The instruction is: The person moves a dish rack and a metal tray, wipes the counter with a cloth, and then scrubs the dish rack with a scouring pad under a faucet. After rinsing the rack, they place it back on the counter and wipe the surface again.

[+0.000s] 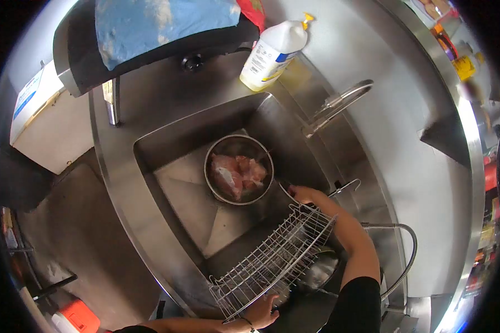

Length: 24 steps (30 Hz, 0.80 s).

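Note:
A wire dish rack (pixel 272 258) sits tilted across the near side of the sink. My left hand (pixel 263 312) grips its lower end, thumb raised along the wires. At the rack's upper end, my right hand (pixel 304 195) is closed around the wire frame, its fingers partly hidden. Just beyond that hand, a round metal pot (pixel 210 186) stands in the sink basin (pixel 175 186). Inside the pot lie pieces of raw meat (pixel 228 172). Under and behind the rack, shiny metal cookware (pixel 319 269) shows in part.
A curved faucet (pixel 339 105) rises at the sink's right edge. Near the back corner stands a large white pump jug (pixel 275 53). A blue cloth (pixel 166 28) covers a dark raised surface. A flexible hose (pixel 408 266) loops at right, and a white box (pixel 53 119) sits left.

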Each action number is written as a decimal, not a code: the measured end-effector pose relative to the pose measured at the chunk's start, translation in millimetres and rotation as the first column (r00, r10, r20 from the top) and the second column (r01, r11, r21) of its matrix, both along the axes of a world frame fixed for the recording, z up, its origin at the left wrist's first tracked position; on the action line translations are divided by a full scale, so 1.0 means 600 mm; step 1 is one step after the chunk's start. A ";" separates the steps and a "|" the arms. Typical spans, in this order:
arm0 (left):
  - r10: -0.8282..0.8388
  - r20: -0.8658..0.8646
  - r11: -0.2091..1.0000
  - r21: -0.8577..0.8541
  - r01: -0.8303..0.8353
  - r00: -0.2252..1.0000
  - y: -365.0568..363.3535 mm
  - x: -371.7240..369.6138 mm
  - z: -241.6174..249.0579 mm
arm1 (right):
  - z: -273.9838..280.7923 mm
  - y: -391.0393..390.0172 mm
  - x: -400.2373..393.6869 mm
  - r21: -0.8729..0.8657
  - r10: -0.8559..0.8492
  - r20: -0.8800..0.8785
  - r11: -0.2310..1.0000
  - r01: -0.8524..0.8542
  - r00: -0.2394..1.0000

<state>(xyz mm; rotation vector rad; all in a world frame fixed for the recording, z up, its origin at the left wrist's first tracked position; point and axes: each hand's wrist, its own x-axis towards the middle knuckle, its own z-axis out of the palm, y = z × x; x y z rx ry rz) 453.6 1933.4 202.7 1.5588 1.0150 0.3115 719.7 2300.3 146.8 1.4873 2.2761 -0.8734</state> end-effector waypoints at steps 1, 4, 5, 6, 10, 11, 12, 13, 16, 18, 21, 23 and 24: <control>-0.045 -0.004 0.997 -0.060 0.044 0.999 0.004 -0.001 0.003 | 0.003 -0.001 -0.010 -0.168 -0.191 0.012 0.967 0.190 0.982; -0.046 -0.012 0.999 0.029 0.046 0.999 -0.008 0.007 -0.015 | 0.044 0.009 -0.044 -0.201 0.056 0.334 0.979 0.014 0.941; -0.057 -0.013 0.998 0.031 0.057 0.998 -0.009 0.011 -0.020 | 0.074 0.010 -0.066 -0.135 -0.008 0.439 0.988 0.075 0.898; -0.022 -0.021 0.998 0.055 0.023 1.000 -0.011 0.014 -0.024 | 0.109 0.011 -0.081 -0.064 -0.078 0.535 0.989 0.132 0.841; 0.048 0.000 0.992 0.118 -0.048 0.999 -0.013 0.015 -0.031 | 0.243 0.004 -0.082 0.311 -0.297 0.272 0.927 0.209 0.915; 0.100 0.049 0.986 0.132 -0.106 0.994 -0.015 0.017 -0.039 | 0.281 -0.018 -0.083 0.312 -0.323 0.270 0.921 0.234 0.907; 0.084 0.013 0.982 0.171 -0.085 0.996 -0.016 0.019 -0.043 | 0.316 -0.043 -0.086 0.441 -0.446 0.157 0.830 0.342 0.881; 0.057 0.010 0.983 0.177 -0.058 0.998 -0.014 0.019 -0.047 | 0.348 -0.067 -0.087 0.554 -0.547 0.026 0.705 0.443 0.837; 0.158 0.131 0.987 -0.043 -0.153 0.979 -0.020 0.021 -0.050 | 0.414 -0.175 -0.086 0.629 -0.637 -0.372 0.363 0.688 0.675; 0.122 0.079 0.983 -0.147 -0.110 0.989 -0.013 0.026 -0.053 | 0.425 -0.274 -0.084 0.500 -0.681 -0.536 0.221 0.838 0.499; 0.204 0.059 0.962 -0.197 -0.189 0.977 -0.025 0.039 -0.100 | 0.298 -0.439 -0.037 0.116 -0.513 -0.850 0.042 0.992 0.121; 0.173 0.114 0.966 -0.213 -0.146 0.978 -0.017 0.056 -0.135 | 0.251 -0.556 -0.056 -0.448 -0.364 -0.844 0.072 0.891 -0.395; 0.170 0.178 0.961 -0.248 -0.123 0.969 -0.016 0.061 -0.138 | 0.240 -0.616 -0.075 -0.762 -0.246 -0.647 0.203 0.614 -0.722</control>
